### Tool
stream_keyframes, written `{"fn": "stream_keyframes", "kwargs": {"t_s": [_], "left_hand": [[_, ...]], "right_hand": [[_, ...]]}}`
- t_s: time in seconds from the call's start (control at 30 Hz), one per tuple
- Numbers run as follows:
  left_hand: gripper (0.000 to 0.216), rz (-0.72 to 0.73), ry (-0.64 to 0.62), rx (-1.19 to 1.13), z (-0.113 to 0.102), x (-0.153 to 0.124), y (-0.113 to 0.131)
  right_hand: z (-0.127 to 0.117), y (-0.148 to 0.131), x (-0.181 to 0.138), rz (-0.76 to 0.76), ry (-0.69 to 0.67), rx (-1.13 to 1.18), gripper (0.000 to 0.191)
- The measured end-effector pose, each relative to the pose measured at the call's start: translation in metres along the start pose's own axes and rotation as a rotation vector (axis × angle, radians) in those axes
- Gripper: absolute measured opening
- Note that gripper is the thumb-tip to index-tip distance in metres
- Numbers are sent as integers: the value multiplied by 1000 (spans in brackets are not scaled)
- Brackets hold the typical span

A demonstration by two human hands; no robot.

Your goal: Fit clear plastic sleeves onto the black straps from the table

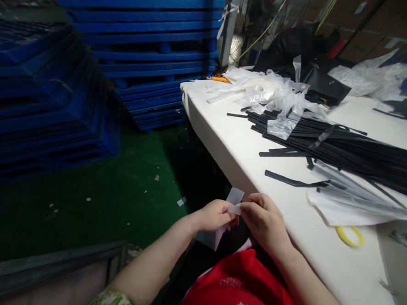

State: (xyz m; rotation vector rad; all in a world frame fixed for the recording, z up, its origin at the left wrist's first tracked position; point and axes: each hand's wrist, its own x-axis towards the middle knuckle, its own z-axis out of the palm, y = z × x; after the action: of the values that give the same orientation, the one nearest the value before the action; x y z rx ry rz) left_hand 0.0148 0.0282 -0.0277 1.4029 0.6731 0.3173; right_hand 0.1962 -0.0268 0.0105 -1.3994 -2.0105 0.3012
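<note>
My left hand [216, 216] is closed on a pale, translucent strip [236, 196] in front of my body, just off the table's edge. Part of the strip stands up above the fingers, and a pale piece also hangs below them. With fingertips pinched, my right hand [262, 216] grips a short end of the strip between the two hands. Whether the strip is plastic or fabric I cannot tell. On the table to the right of my hands lies a black strip [291, 180], apart from both.
A white-covered table [225, 140] runs along my right, bearing a bundle of black strips [355, 150], crumpled clear plastic [285, 107] and a yellow ring [350, 236]. Blue pallets [146, 18] are stacked ahead and left. Scraps lie on the green floor [143, 167].
</note>
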Motion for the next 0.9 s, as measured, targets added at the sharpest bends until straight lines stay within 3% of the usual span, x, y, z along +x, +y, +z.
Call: {"fn": "stream_keyframes", "kwargs": {"t_s": [0.17,0.23,0.37,0.47,0.53,0.6,0.67,0.8,0.87,0.9], "left_hand": [[22,154,42,560,-30,-7,23],[41,115,-40,447,-43,-10,30],[80,-71,-284,-97,-54,-8,33],[75,-76,-378,-242,-50,-4,32],[65,-52,-377,-285,-44,-3,33],[52,-27,-238,-285,-39,-4,35],[44,17,-21,-234,-33,-5,39],[29,249,466,122,-19,-11,48],[22,353,587,288,-11,-16,51],[21,379,587,322,-7,-18,52]], "right_hand": [[-20,5,6,18,-140,110,17],[-27,4,9,44,-178,142,19],[-33,-4,14,41,-147,188,20],[-35,-9,15,41,-77,170,18],[-37,-9,16,61,-49,157,17],[-40,-8,15,96,-18,185,17],[-41,-6,14,178,64,262,18],[-38,-2,9,402,311,471,28],[-32,-2,7,449,273,555,34],[-29,-2,7,457,215,593,38]]}}
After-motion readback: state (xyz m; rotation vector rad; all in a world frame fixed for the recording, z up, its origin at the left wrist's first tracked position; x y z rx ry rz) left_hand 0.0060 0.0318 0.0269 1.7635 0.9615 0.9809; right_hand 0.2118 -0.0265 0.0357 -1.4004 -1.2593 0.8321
